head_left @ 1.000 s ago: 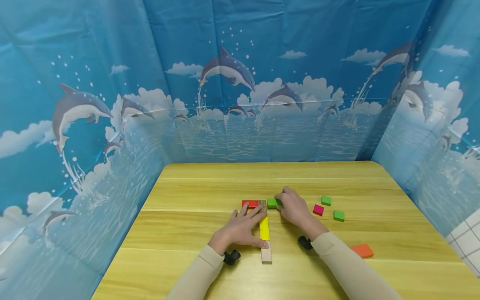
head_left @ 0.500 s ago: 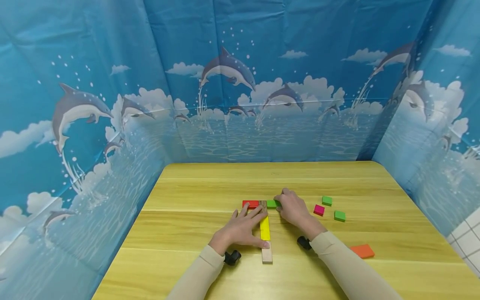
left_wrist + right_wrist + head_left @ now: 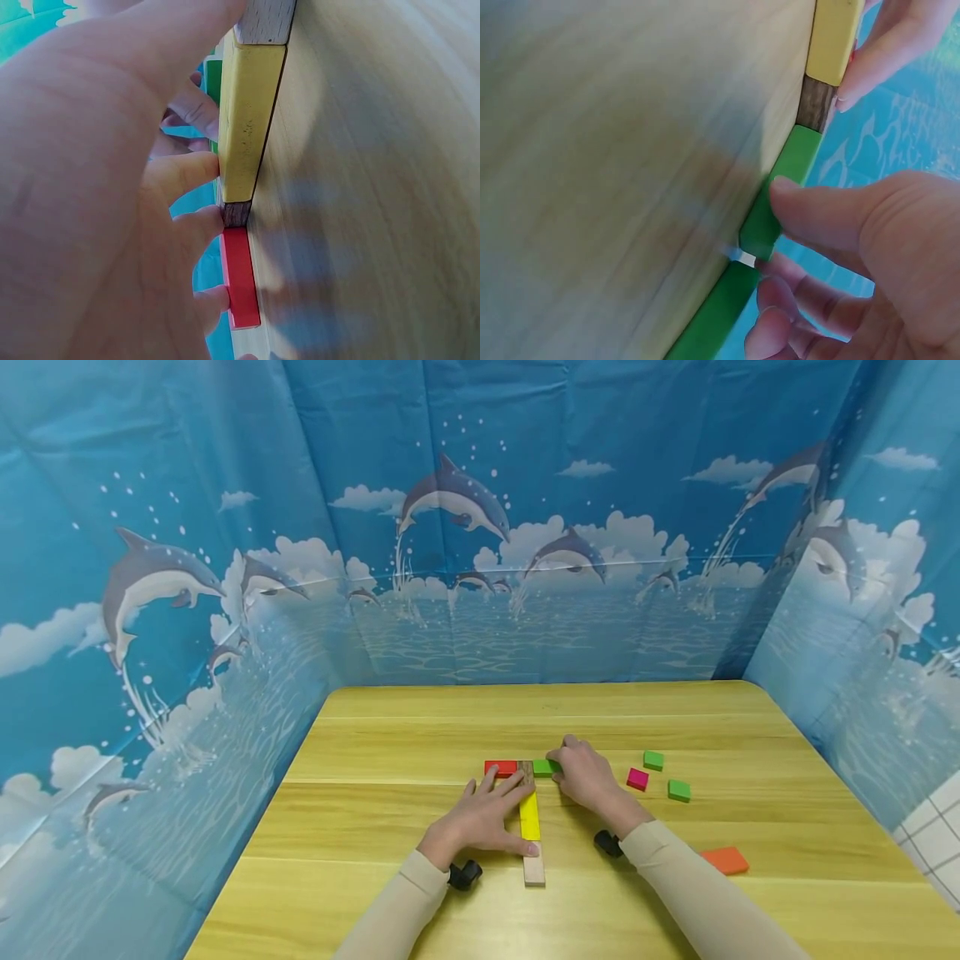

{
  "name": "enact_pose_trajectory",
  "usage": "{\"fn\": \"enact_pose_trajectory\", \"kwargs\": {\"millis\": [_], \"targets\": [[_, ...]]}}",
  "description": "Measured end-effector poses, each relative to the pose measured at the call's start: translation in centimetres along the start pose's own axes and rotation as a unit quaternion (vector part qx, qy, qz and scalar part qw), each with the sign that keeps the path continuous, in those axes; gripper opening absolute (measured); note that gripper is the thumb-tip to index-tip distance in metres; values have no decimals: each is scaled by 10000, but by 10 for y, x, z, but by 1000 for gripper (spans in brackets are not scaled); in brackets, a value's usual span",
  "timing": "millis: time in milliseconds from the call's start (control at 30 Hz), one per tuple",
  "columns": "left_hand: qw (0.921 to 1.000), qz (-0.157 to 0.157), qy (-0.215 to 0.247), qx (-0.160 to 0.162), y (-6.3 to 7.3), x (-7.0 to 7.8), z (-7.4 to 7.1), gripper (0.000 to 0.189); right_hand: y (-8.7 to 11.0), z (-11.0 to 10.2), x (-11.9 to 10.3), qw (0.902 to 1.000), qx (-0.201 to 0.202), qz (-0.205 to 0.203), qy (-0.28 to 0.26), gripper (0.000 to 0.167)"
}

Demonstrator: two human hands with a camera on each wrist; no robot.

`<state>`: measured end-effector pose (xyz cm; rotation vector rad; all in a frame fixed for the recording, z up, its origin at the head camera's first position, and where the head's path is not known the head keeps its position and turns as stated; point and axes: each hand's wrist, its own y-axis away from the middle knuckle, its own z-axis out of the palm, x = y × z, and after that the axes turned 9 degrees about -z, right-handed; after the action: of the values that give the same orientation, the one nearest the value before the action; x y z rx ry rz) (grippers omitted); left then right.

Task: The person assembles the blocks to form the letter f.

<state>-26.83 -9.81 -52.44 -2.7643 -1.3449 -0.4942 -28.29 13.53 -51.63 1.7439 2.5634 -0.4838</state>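
Several flat wooden blocks lie joined in a T on the table. The top row has a red block (image 3: pixel 500 768), a dark brown block (image 3: pixel 526 774) and a green block (image 3: pixel 543 768). A yellow block (image 3: pixel 529 817) and a pale wooden block (image 3: pixel 534 870) run down from the brown one. My left hand (image 3: pixel 480 818) lies spread over them, fingertips touching the red and brown blocks, thumb on the pale one. With thumb and fingers my right hand (image 3: pixel 587 777) pinches the green block, which meets the brown one's side. Its right end is hidden by my fingers.
To the right lie two small green blocks (image 3: pixel 653 761) (image 3: pixel 678 791), a magenta block (image 3: pixel 637 779) and an orange block (image 3: pixel 724 861). In the right wrist view another green block (image 3: pixel 716 311) lies past a narrow gap. A dolphin-print curtain (image 3: pixel 525 610) borders the table (image 3: pixel 420 727).
Both hands stay in nearly the same places. The green block in my right hand has slid very slightly left, closer against the brown block.
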Motion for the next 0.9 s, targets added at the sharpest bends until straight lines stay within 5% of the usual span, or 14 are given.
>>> {"fn": "enact_pose_trajectory", "kwargs": {"millis": [467, 900], "targets": [[10000, 6, -1, -27, 0, 1, -1, 105, 2, -25, 5, 9988, 141, 87, -452, 34], [10000, 7, -2, 14, 0, 0, 0, 105, 7, -36, 35, 9947, 282, 171, -978, 39]]}}
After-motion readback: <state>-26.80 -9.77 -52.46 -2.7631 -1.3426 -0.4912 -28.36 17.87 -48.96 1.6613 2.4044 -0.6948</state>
